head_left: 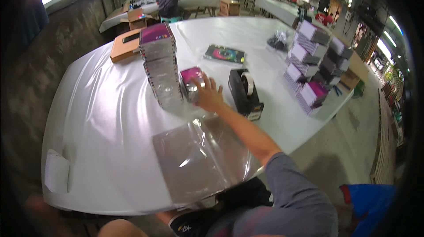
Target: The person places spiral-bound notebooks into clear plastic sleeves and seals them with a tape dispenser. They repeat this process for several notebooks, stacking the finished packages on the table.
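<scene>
My right hand (209, 95) reaches forward over the table, its fingers spread at the right side of a short pile of small boxes (191, 75) with a magenta top. The fingertips overlap the pile; a firm grip does not show. Just left of it rises a tall stack of clear-wrapped boxes (160, 67). Right of the hand stands a black tape dispenser (240, 93) with a roll of tape. Clear plastic film (205, 157) lies flat under my right forearm. A blurred, skin-toned shape at the lower left rim seems to be my left hand (42, 208); its fingers are smeared.
Several stacks of boxes (304, 58) stand at the right edge. A flat pack with a colourful round print (224, 54) lies at the back. A cardboard box (126, 45) carries a phone (131, 37). White paper (56, 173) lies front left. Another person (169, 1) sits beyond.
</scene>
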`<state>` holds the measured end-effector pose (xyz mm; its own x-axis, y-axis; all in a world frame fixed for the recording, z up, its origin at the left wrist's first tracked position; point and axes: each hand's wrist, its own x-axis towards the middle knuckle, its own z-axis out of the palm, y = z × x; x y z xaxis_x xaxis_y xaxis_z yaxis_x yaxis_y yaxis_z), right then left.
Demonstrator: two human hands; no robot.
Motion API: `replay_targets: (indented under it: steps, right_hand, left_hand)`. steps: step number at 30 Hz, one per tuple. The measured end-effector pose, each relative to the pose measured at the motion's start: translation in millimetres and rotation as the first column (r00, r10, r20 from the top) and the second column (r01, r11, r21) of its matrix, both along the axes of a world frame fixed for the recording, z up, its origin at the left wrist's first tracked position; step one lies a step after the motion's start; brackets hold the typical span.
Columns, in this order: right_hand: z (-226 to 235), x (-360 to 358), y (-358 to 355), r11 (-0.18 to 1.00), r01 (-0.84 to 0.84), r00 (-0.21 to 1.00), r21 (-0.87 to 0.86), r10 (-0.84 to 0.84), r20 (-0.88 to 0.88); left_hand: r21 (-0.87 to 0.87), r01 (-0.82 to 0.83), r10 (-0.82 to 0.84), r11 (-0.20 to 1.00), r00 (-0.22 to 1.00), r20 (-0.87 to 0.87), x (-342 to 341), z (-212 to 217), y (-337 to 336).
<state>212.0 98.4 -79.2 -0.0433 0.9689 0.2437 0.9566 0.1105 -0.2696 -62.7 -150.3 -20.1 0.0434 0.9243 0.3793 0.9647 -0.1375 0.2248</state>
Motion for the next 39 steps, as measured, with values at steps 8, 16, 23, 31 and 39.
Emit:
replay_targets:
  steps: [8,16,23,31,39]
  right_hand:
    - [31.0,60.5,-226.1,0.879,-0.364,0.917,-0.309,0.397,0.049]
    - [-6.2,107.3,-266.7,1.0,-0.014,0.929,0.021,0.021,-0.37]
    - [-6.4,148.7,-174.0,0.851,0.436,0.707,0.294,-0.122,-0.697]
    - [10.7,288.7,-212.9,0.471,0.633,0.768,0.615,-0.483,-0.421]
    - [-19.5,376.9,-210.8,0.731,0.449,0.827,0.514,-0.558,0.07]
  left_hand:
    - [-0.106,0.398,-0.396,0.911,0.917,0.038,98.0,-38.1,-20.2]
    - [-0.248,0.657,-0.658,0.712,0.748,0.094,169.6,-83.3,-26.8]
    - [-0.186,0.737,-0.754,0.65,0.656,-0.033,197.7,-96.1,-21.3]
    - [-0.226,0.757,-0.777,0.613,0.629,-0.001,199.9,-94.4,-23.7]
    - [-0.188,0.758,-0.777,0.624,0.628,-0.046,201.1,-89.2,-24.5]
